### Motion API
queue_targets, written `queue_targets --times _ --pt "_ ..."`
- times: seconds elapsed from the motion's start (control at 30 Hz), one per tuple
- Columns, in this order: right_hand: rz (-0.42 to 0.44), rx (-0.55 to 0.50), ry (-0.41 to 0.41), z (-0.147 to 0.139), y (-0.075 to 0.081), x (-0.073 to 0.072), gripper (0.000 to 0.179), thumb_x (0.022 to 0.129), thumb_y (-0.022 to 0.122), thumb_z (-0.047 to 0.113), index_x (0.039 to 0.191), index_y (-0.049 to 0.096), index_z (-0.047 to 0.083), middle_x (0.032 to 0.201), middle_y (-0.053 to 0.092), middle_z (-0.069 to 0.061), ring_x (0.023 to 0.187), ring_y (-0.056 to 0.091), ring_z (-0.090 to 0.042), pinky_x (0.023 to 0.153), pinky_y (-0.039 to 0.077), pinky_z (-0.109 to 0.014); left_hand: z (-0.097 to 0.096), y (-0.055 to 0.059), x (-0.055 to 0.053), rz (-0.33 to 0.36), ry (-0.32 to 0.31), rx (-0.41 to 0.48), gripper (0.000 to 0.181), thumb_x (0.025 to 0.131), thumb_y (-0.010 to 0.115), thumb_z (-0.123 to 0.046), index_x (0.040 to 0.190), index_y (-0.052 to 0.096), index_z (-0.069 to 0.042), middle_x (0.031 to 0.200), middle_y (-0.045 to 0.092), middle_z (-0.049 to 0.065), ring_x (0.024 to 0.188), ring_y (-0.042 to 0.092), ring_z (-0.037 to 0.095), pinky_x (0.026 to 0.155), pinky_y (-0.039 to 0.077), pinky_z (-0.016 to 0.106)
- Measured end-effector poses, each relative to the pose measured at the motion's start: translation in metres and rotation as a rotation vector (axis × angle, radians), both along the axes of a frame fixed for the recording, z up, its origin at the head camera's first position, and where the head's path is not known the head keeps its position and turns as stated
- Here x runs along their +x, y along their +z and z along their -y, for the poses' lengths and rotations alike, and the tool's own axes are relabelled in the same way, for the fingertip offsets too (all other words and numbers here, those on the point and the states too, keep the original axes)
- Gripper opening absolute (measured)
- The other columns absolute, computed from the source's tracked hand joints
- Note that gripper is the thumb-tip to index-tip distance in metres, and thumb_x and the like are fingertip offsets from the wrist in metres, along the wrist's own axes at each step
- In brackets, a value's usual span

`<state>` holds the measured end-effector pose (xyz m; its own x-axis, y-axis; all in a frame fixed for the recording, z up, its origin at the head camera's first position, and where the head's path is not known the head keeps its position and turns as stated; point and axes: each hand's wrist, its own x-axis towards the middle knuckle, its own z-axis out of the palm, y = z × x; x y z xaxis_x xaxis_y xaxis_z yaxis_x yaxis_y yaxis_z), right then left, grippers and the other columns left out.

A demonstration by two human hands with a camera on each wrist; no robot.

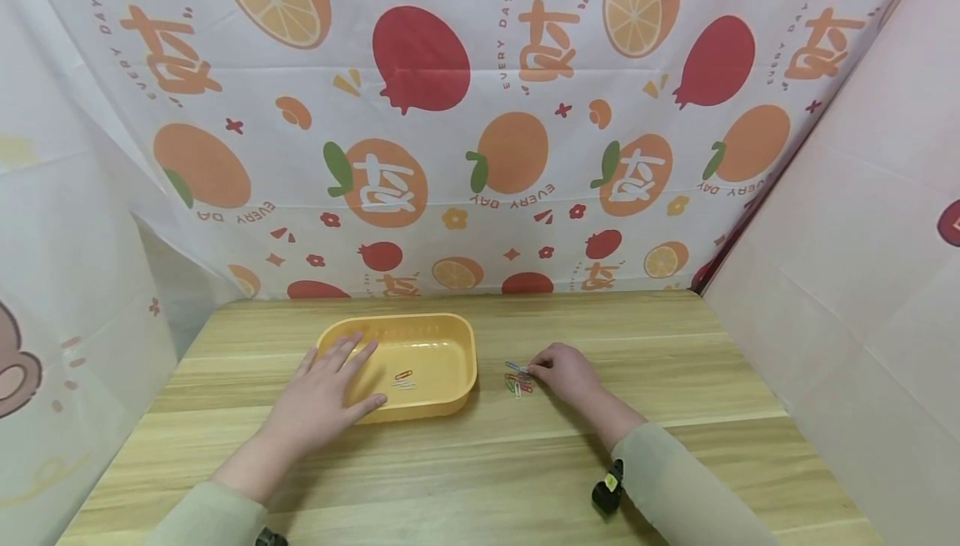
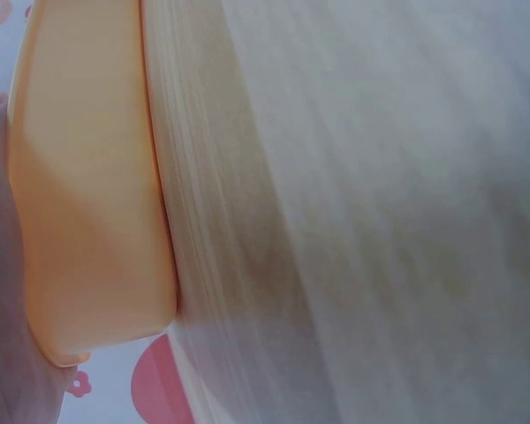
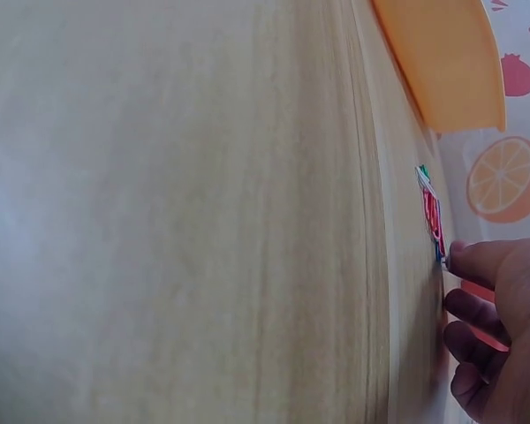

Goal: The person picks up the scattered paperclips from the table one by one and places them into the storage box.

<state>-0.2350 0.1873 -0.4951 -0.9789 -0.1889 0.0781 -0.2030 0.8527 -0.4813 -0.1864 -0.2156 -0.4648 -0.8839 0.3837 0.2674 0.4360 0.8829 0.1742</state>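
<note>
A yellow plastic basket (image 1: pixel 442 400) sits on the table left of centre, with several paper clips (image 1: pixel 404 381), one orange and others white, on its floor. Fingers spread, my left hand (image 1: pixel 322 396) rests over the basket's left end, thumb on the near rim. To the basket's right lies a small pile of coloured paper clips (image 1: pixel 516 388) in red, green, blue and white. At the pile's right side my right hand (image 1: pixel 566 373) pinches a paper clip between thumb and forefinger; its other fingers curl under, as the right wrist view shows. The fingertips hide most of that clip.
The wood-grain table (image 1: pixel 465 479) reaches back to a fruit-printed cloth (image 1: pixel 450 129) hanging behind it. More pale cloth (image 1: pixel 847 221) hangs along the right side. A black wrist strap device (image 1: pixel 607 489) hangs at the right sleeve.
</note>
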Motion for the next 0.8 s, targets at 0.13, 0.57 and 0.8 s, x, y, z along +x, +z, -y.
queue_targets --times 0.13,0.57,0.8 --pt "0.000 0.010 0.001 0.0004 0.0006 0.0001 0.009 0.091 0.073 0.028 0.089 0.079 0.021 0.086 0.063 0.008 0.084 0.060 -0.011 0.081 0.053 -0.037 -0.0002 -0.0001 0.0008 -0.003 -0.001 0.000 0.086 0.089 0.060 -0.064 0.155 0.034 -0.016 0.160 0.029 0.015 0.146 0.024 0.039 0.120 0.002 0.059" --pt "-0.003 0.038 -0.011 0.0032 0.0010 -0.0006 0.008 0.090 0.074 0.026 0.090 0.078 0.019 0.086 0.061 0.007 0.081 0.059 -0.011 0.078 0.053 -0.035 0.0005 -0.0005 -0.0001 0.013 0.008 -0.010 0.088 0.089 0.057 -0.068 0.156 0.033 -0.017 0.161 0.028 0.013 0.147 0.023 0.037 0.120 0.001 0.058" --pt "-0.011 0.038 -0.006 0.0013 0.0015 -0.0011 0.011 0.092 0.073 0.026 0.094 0.079 0.017 0.087 0.062 0.006 0.083 0.060 -0.012 0.080 0.053 -0.036 0.0008 -0.0005 0.0007 0.000 0.002 0.000 0.087 0.089 0.059 -0.066 0.156 0.033 -0.017 0.160 0.029 0.015 0.147 0.024 0.038 0.120 0.001 0.058"
